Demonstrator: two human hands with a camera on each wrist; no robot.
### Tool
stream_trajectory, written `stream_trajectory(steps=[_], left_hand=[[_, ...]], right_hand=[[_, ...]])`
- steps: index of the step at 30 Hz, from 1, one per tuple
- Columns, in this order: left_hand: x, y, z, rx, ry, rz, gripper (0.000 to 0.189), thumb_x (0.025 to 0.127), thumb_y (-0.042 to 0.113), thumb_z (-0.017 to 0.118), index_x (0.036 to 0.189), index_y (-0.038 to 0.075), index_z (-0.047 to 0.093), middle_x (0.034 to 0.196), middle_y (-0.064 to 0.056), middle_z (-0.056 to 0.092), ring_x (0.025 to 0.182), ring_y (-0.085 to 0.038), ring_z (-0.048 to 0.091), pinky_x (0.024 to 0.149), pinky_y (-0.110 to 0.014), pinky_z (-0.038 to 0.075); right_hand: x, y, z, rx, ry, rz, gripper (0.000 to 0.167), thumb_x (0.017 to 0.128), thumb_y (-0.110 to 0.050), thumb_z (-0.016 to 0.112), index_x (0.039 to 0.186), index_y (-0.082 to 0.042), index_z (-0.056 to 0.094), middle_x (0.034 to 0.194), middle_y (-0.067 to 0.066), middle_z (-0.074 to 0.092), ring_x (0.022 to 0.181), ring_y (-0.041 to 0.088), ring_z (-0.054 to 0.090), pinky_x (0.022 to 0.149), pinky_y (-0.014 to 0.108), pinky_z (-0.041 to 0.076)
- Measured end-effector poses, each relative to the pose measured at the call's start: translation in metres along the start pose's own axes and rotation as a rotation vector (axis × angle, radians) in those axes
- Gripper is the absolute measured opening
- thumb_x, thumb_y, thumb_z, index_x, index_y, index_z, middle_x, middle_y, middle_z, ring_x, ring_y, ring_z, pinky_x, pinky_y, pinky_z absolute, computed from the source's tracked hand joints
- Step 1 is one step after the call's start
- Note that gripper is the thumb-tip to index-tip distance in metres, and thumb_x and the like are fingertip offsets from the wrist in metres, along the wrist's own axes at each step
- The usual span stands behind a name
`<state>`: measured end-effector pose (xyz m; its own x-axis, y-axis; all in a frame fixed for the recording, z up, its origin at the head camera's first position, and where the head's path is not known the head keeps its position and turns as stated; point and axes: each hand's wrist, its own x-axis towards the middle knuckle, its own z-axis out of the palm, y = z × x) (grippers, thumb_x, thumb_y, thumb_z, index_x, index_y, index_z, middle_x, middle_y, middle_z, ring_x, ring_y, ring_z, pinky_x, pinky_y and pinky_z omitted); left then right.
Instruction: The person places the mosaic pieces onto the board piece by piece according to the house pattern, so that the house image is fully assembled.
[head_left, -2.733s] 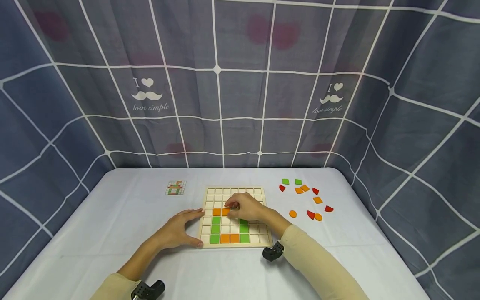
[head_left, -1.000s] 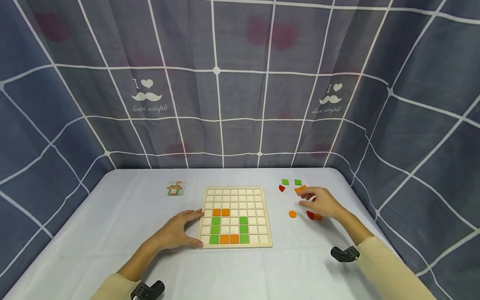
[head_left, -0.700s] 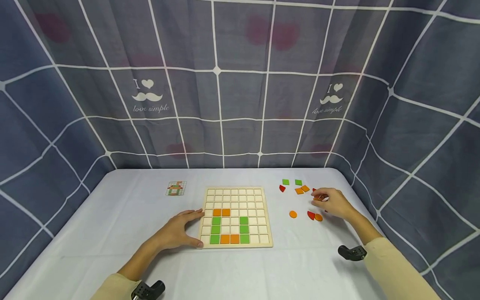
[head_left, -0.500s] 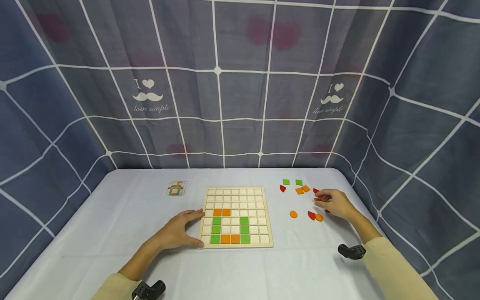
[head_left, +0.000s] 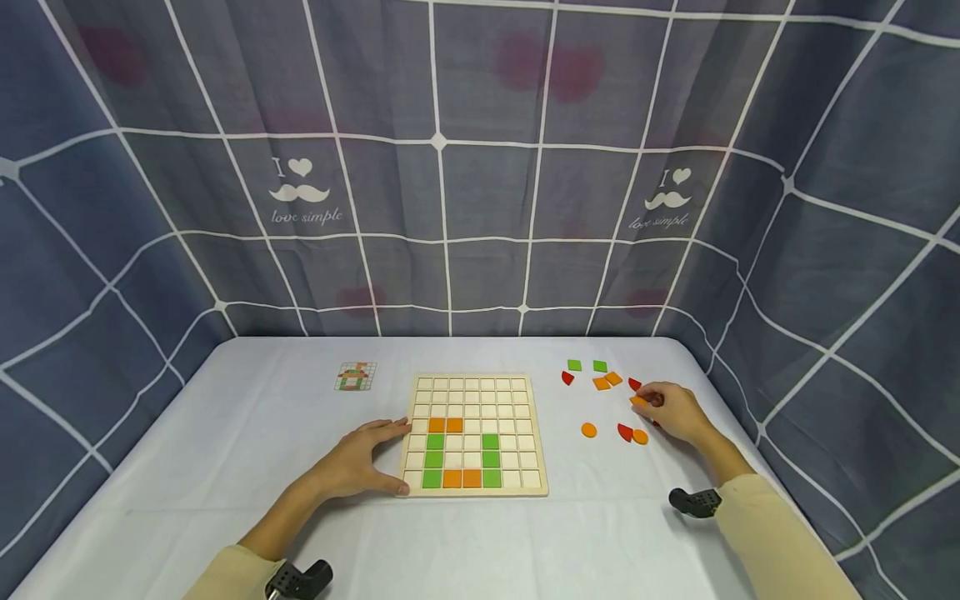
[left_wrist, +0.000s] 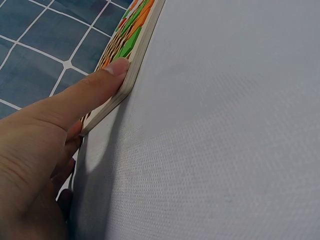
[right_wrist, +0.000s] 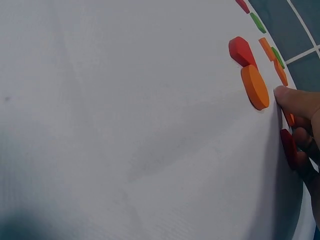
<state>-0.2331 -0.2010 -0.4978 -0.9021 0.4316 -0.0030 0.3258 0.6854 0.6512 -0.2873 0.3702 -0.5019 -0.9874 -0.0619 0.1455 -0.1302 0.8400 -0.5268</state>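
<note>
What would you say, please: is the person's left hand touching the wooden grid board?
Touching. The left wrist view shows it plainly: the left hand rests its thumb on the rim of the grid board, near a corner.

in the head view i find the pattern card (head_left: 356, 376) too small to read cell by cell. there the right grip (head_left: 670, 410) hides part of an orange square (head_left: 637, 401) and nearly all of 1 red piece (right_wrist: 288, 149). my left wrist view cuts off the board (head_left: 472, 442) at its top edge; my right wrist view has a dark blur (right_wrist: 20, 226) bottom left.
</note>
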Motion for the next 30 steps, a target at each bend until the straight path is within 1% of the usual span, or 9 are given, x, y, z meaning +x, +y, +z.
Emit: stream_trajectory(steps=[4, 10, 12, 14, 16, 19, 24, 27, 30], left_hand=[[-0.001, 0.0, -0.001, 0.001, 0.0, -0.002, 0.102, 0.063, 0.051, 0.097, 0.149, 0.014, 0.057, 0.157, -0.007, 0.047, 0.146, -0.041, 0.035, 0.114, -0.066, 0.031], [0.0, 0.0, 0.0, 0.0, -0.003, -0.003, 0.103, 0.063, 0.051, 0.097, 0.15, 0.014, 0.057, 0.158, -0.006, 0.047, 0.147, -0.041, 0.034, 0.115, -0.066, 0.03], [0.0, 0.0, 0.0, 0.0, -0.003, -0.003, 0.103, 0.063, 0.051, 0.097, 0.15, 0.014, 0.057, 0.158, -0.006, 0.047, 0.147, -0.041, 0.034, 0.115, -0.066, 0.029], [0.001, 0.0, 0.0, 0.002, -0.004, -0.004, 0.103, 0.063, 0.051, 0.097, 0.15, 0.014, 0.057, 0.158, -0.006, 0.047, 0.147, -0.041, 0.034, 0.115, -0.066, 0.028], [0.001, 0.001, 0.0, 0.001, -0.004, -0.006, 0.103, 0.063, 0.051, 0.097, 0.15, 0.014, 0.057, 0.158, -0.007, 0.047, 0.147, -0.041, 0.034, 0.115, -0.067, 0.028], [0.001, 0.001, -0.001, 0.006, -0.003, -0.01, 0.102, 0.063, 0.051, 0.097, 0.15, 0.014, 0.057, 0.157, -0.007, 0.047, 0.147, -0.041, 0.034, 0.115, -0.067, 0.028], [0.002, 0.002, -0.001, 0.01, -0.004, -0.011, 0.102, 0.063, 0.051, 0.097, 0.149, 0.014, 0.057, 0.158, -0.006, 0.047, 0.147, -0.041, 0.034, 0.116, -0.066, 0.028], [0.001, 0.002, -0.001, 0.005, -0.007, -0.009, 0.102, 0.063, 0.05, 0.097, 0.149, 0.013, 0.057, 0.158, -0.007, 0.047, 0.147, -0.041, 0.034, 0.116, -0.066, 0.028], [0.0, 0.003, -0.001, 0.003, -0.009, -0.009, 0.102, 0.063, 0.05, 0.097, 0.149, 0.013, 0.057, 0.157, -0.007, 0.047, 0.147, -0.041, 0.034, 0.116, -0.066, 0.028]], right_hand=[[0.0, -0.003, 0.0, 0.002, -0.018, 0.008, 0.027, 0.091, -0.014, 0.08, 0.113, 0.001, 0.074, 0.084, 0.001, 0.062, 0.079, 0.021, 0.055, 0.067, 0.032, 0.047], [0.0, -0.008, -0.002, 0.003, -0.046, 0.033, 0.029, 0.09, -0.009, 0.077, 0.116, 0.004, 0.073, 0.091, 0.005, 0.067, 0.083, 0.024, 0.056, 0.069, 0.032, 0.05], [0.001, -0.011, -0.003, 0.011, -0.054, 0.037, 0.03, 0.09, -0.009, 0.077, 0.116, 0.005, 0.073, 0.091, 0.006, 0.067, 0.082, 0.024, 0.057, 0.068, 0.031, 0.051], [0.002, -0.015, -0.004, 0.016, -0.054, 0.033, 0.031, 0.089, -0.009, 0.077, 0.116, 0.005, 0.073, 0.091, 0.006, 0.068, 0.082, 0.024, 0.057, 0.065, 0.029, 0.052], [0.005, -0.021, -0.005, 0.02, -0.055, 0.009, 0.032, 0.088, -0.009, 0.078, 0.116, 0.005, 0.073, 0.093, 0.007, 0.069, 0.081, 0.023, 0.057, 0.065, 0.029, 0.052], [0.01, -0.033, -0.004, 0.019, -0.05, -0.042, 0.032, 0.087, -0.01, 0.078, 0.116, 0.004, 0.074, 0.099, 0.01, 0.071, 0.083, 0.024, 0.058, 0.072, 0.032, 0.052], [0.016, -0.06, 0.004, 0.037, -0.069, -0.114, 0.031, 0.088, -0.008, 0.077, 0.117, 0.002, 0.075, 0.11, 0.014, 0.072, 0.092, 0.027, 0.06, 0.087, 0.045, 0.054], [0.018, -0.078, 0.011, 0.06, -0.097, -0.139, 0.032, 0.088, -0.007, 0.076, 0.119, 0.001, 0.075, 0.112, 0.013, 0.071, 0.098, 0.029, 0.061, 0.093, 0.05, 0.053], [0.02, -0.095, 0.019, 0.077, -0.13, -0.157, 0.033, 0.087, -0.006, 0.075, 0.119, 0.0, 0.075, 0.112, 0.009, 0.071, 0.101, 0.029, 0.061, 0.095, 0.051, 0.052]])
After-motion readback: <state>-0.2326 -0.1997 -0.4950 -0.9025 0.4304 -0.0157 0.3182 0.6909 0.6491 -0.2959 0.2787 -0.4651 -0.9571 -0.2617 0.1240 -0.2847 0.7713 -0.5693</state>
